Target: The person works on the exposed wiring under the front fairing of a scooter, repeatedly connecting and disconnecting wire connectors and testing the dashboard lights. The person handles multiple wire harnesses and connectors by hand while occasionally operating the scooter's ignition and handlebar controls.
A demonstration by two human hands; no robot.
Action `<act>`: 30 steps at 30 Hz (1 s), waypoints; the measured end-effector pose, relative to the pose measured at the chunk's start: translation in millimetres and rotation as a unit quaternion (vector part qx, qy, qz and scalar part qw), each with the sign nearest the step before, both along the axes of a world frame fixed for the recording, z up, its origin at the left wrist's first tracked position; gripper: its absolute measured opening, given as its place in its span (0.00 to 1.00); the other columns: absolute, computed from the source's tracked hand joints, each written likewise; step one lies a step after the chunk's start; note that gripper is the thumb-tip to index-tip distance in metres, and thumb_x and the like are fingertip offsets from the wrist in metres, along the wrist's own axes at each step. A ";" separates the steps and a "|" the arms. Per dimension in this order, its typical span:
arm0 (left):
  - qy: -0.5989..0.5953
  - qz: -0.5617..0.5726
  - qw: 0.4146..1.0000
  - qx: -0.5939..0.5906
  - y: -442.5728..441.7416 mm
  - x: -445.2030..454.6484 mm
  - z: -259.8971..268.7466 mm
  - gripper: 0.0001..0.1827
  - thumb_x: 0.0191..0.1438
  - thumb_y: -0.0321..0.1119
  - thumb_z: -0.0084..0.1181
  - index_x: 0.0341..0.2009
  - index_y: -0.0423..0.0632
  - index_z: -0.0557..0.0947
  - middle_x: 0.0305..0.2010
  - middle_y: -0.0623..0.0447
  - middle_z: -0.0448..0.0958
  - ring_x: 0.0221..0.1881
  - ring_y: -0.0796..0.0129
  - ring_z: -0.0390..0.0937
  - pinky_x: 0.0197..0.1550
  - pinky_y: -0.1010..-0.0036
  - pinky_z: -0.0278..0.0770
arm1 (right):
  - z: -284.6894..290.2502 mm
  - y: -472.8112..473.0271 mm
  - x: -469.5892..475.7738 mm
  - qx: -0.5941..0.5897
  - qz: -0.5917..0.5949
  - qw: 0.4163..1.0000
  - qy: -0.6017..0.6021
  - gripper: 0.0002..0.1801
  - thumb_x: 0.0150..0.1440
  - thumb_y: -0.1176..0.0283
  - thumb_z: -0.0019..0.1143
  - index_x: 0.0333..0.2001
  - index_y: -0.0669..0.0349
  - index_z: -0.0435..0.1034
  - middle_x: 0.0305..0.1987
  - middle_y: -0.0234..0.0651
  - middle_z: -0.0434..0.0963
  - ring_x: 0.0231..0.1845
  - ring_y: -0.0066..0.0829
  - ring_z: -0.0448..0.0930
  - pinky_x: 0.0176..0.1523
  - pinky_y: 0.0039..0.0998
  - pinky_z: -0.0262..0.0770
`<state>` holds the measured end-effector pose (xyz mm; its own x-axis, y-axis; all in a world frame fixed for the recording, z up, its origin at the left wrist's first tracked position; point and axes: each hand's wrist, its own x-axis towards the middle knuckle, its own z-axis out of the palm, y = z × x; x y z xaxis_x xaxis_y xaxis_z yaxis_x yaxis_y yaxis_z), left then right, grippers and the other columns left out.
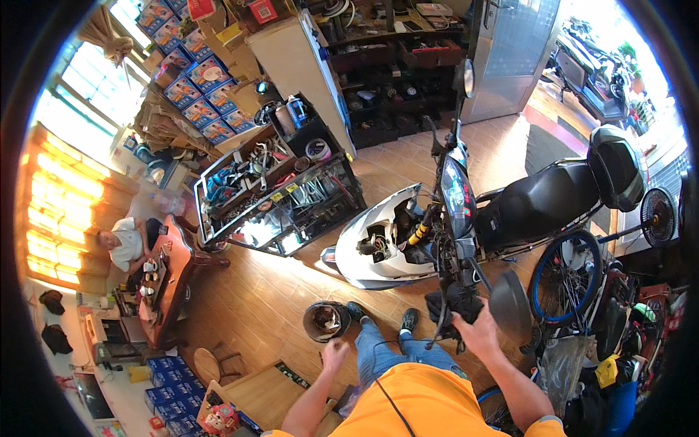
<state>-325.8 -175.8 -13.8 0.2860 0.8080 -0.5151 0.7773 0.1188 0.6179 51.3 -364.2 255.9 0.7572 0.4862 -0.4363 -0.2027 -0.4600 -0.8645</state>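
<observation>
A scooter stands before me, its front towards the left. The white front fairing (371, 246) has an opening with bundled wires (373, 244) exposed. Behind it a yellow-and-black part (418, 234) shows beside the steering column. My right hand (479, 330) is closed around the near end of the handlebar, at a black cover or cloth (445, 306); its fingers are partly hidden. Close by are a brake lever (441, 322) and a round mirror (510, 307). My left hand (335, 355) hangs with curled fingers below a bucket (326, 321); whether it holds something small is unclear.
A tool cart (289, 202) full of wrenches stands beyond the fairing. A person (128, 243) sits at a wooden table (177, 267) on the left. To the right are a blue-rimmed wheel (568, 278), a fan (658, 218) and piled parts. A stool (207, 365) stands lower left.
</observation>
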 end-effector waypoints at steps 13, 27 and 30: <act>0.080 0.111 0.954 -0.266 -125.2 -95.0 -3.1 0.26 0.54 0.41 0.69 0.51 0.35 0.84 0.47 0.43 0.85 0.48 0.61 0.83 0.51 0.70 0.79 | -32.7 -14.0 13.7 -0.072 0.145 0.983 -0.091 0.43 0.46 0.73 0.77 0.62 0.66 0.59 0.53 0.42 0.75 0.55 0.34 0.77 0.59 0.36 0.74; 0.184 0.102 0.957 -0.199 -88.6 -86.5 45.4 0.23 0.52 0.37 0.70 0.50 0.39 0.83 0.42 0.45 0.85 0.38 0.66 0.83 0.42 0.69 0.80 | -71.1 -81.4 182.0 -0.296 0.208 0.895 -0.262 0.47 0.40 0.40 0.77 0.59 0.52 0.69 0.36 0.50 0.84 0.40 0.52 0.85 0.41 0.48 0.79; 0.118 0.111 0.964 -0.211 -94.8 -95.6 45.8 0.38 0.53 0.32 0.69 0.67 0.37 0.70 0.57 0.41 0.79 0.47 0.63 0.81 0.45 0.72 0.80 | -71.4 -67.8 200.0 -0.232 0.152 0.928 -0.249 0.44 0.39 0.48 0.78 0.59 0.53 0.71 0.47 0.52 0.81 0.52 0.52 0.79 0.54 0.46 0.75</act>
<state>-421.4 -270.6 32.0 -0.0348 0.5395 -0.8413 0.8171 0.5001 0.2869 251.3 -432.0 184.5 0.7802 0.5573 -0.2840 0.3690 -0.7767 -0.5105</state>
